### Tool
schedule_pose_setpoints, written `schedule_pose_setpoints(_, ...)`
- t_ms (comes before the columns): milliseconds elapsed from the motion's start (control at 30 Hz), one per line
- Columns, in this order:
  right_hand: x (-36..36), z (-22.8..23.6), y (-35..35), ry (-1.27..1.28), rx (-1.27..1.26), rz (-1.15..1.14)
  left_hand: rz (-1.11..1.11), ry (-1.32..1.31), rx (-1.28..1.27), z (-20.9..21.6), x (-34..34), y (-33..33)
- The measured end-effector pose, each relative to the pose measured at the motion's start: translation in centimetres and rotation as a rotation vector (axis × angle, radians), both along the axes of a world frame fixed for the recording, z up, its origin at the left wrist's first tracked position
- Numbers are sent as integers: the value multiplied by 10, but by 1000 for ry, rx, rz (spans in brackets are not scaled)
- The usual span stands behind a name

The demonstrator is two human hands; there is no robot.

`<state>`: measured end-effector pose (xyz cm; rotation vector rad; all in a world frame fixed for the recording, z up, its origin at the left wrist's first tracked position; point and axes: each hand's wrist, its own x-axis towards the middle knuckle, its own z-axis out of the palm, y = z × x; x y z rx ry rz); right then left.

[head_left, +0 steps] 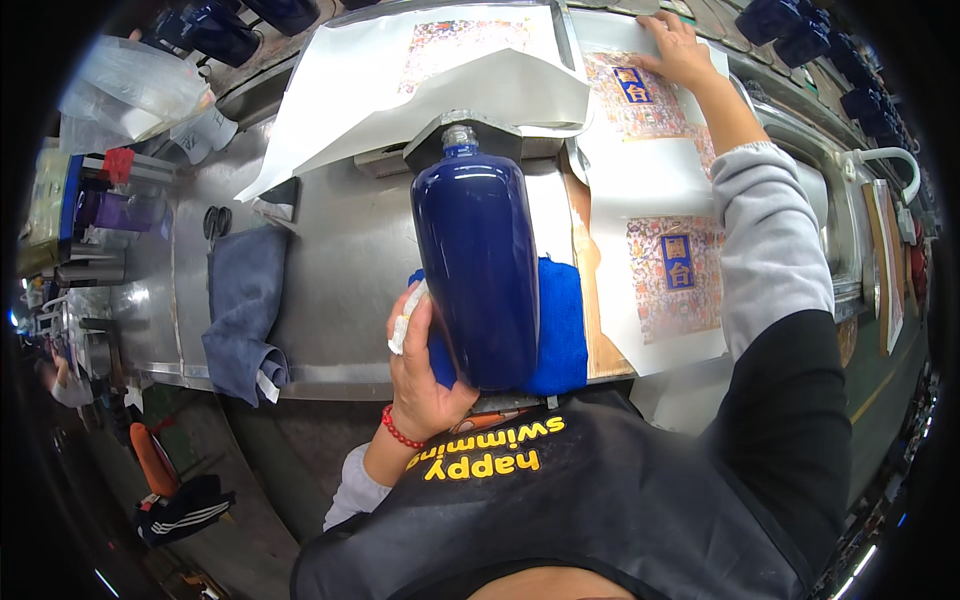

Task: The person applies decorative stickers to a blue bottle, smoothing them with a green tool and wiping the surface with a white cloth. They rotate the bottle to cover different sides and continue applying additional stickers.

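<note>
Bottle (476,270), one, blue, stretches from one grey holder (423,150) across one blue cloth (565,330), partly hiding it; left hand (425,372) fingers cup its lower side. Right hand (685,58) fingers spread over printed paper (640,160) showing two blue labels (678,262). Left on the tabletop (345,300): one scissors (213,223), one grey cloth (248,280).

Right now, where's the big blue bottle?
In the head view, the bottle is in the middle, partly covering the bright blue cloth, with the left hand at its lower left.

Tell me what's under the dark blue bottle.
A bright blue cloth shows on both sides of the bottle's lower part, the left hand beside it. The bottle hides whatever lies directly beneath, so I can't tell what touches its underside.
</note>
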<state>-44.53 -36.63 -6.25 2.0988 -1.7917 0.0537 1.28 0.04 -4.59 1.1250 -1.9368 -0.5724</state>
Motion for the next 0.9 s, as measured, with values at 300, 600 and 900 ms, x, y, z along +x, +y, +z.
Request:
schedule_pose_setpoints(300,-15,0,-51,-166,0,-16,-24,66,22,-2,0,-2)
schedule_pose_setpoints(600,-13,18,-32,-242,-263,188,-19,55,12,2,2,-2)
schedule_pose_setpoints(900,-18,90,5,17,-227,261,64,-220,-174,42,9,-3)
